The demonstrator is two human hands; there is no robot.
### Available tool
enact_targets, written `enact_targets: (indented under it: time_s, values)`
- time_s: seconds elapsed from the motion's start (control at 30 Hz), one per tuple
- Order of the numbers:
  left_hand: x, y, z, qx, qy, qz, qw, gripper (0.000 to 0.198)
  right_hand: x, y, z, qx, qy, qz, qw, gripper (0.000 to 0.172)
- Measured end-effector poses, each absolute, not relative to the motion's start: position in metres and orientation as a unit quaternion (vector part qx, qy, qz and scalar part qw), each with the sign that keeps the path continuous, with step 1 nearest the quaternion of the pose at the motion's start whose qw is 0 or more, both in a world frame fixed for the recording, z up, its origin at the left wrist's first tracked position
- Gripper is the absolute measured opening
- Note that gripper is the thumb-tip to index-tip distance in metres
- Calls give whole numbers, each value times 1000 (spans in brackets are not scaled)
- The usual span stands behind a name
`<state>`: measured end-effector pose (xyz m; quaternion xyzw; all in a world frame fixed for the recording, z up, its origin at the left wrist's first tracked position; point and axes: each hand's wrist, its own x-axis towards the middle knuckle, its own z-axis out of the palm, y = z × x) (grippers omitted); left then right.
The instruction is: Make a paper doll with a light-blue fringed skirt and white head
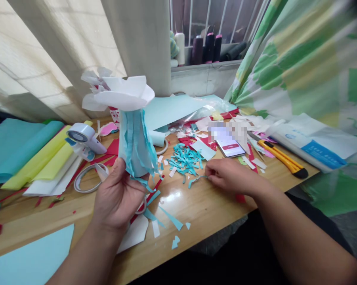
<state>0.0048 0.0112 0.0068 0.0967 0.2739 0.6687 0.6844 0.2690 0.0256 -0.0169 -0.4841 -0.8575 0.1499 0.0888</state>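
L hand [117, 194] grips upright paper tube [140, 164] w/ white paper flower top [121, 93], blue fringe [133, 138] hanging on it, part of tube still bare; R hand [230, 176] pinches blue strip [196, 181], loose strip pile [184, 160] just beyond on counter [202, 213]

A ruffled white paper flower [121, 93] tops a pale blue paper tube [136, 150] hung with teal fringe. A curled teal paper strip [196, 181] matches the heap of shredded teal paper [184, 159] on the honey-toned wooden table [202, 209]. Long sheets of teal tissue paper [18, 144] and yellow tissue paper [38, 154] lie side by side, near bright red paper scraps [113, 147]. A yellow-and-black utility knife [282, 158] stands out on the wood. The patterned curtain [300, 59] carries broad green and yellow patches on white; the plain cream curtain [47, 51] has no pattern.
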Motion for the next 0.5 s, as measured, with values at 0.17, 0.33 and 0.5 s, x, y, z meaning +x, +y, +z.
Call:
enact_targets:
  time_s: [0.17,0.33,0.5]
  values:
    - [6,10,9,96,264,662,695,43,271,23,2,-462,-819,268,208,10]
    - [6,9,6,104,250,657,703,43,263,20,18,-396,-818,249,335,12]
    - [6,7,0,103,241,648,716,39,257,12,39,-284,-859,266,333,22]
